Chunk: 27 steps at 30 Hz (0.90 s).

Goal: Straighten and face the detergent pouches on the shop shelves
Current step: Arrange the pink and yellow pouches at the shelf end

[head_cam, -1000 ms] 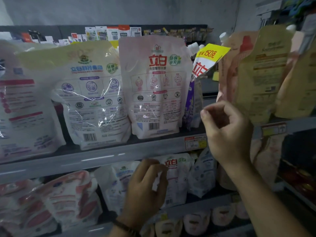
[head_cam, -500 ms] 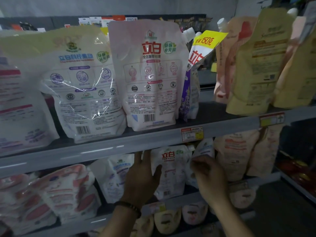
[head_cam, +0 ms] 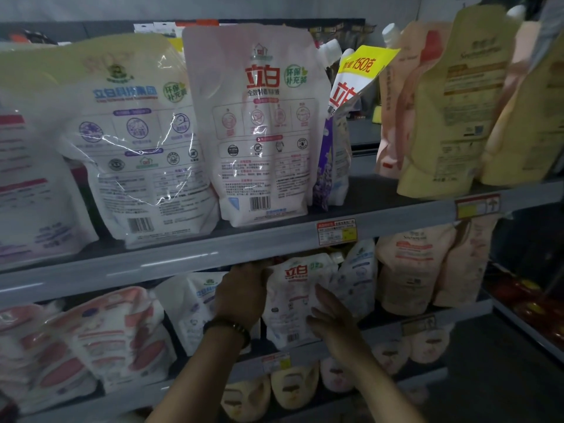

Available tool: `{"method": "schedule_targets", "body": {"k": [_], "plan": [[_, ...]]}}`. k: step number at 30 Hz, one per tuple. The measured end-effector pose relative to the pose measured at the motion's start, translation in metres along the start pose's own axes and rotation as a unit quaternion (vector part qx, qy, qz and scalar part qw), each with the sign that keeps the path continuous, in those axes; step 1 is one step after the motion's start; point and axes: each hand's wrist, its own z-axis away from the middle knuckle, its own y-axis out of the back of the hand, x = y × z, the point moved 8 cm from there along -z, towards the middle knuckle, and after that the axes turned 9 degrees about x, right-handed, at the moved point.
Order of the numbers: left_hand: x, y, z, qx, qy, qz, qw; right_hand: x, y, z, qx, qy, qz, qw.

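A white-and-pink detergent pouch with red characters stands upright on the middle shelf, facing me. My left hand lies against its left side, fingertips up at its top corner under the shelf edge. My right hand presses flat on its lower right front with straight fingers. White pouches stand beside it on the left and right. On the upper shelf two large pouches show their backs, and a yellow-topped pouch leans sideways behind them.
The grey upper shelf edge runs just above my hands and carries a price tag. Beige and yellow pouches fill the upper right. Pink-and-red pouches sit at the middle left. Small pouches line the bottom shelf.
My right hand came down from the yellow pouches on the upper shelf to the middle shelf and now lies flat on the white-and-pink pouch. My left hand slid up along the pouch's left side.
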Motion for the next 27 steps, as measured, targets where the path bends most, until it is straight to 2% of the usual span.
{"method": "schedule_targets", "body": {"k": [3,9,11,13,20,23,27], "plan": [[0.004,0.000,-0.004,0.002,-0.018,-0.016,1.000,0.001,-0.007,-0.005,-0.033,0.006,0.021,0.999],[0.038,0.007,-0.001,0.046,-0.063,-0.050,0.996,0.001,-0.011,-0.022,-0.024,0.034,0.066,0.997],[0.043,0.009,0.003,0.032,-0.057,-0.051,0.997,0.003,-0.012,-0.021,-0.031,0.038,0.056,0.997],[0.044,0.011,0.007,0.030,-0.046,-0.009,0.998,0.003,-0.011,-0.021,-0.039,0.046,0.058,0.997],[0.053,0.022,0.033,0.118,-0.049,0.180,0.975,-0.001,-0.019,-0.004,-0.077,0.089,0.066,0.991],[0.060,0.031,0.043,0.134,-0.051,0.209,0.967,0.005,-0.023,0.007,-0.084,0.089,0.075,0.990],[0.068,0.046,0.052,0.144,-0.049,0.195,0.969,0.008,-0.023,0.025,-0.089,0.162,0.134,0.974]]}}
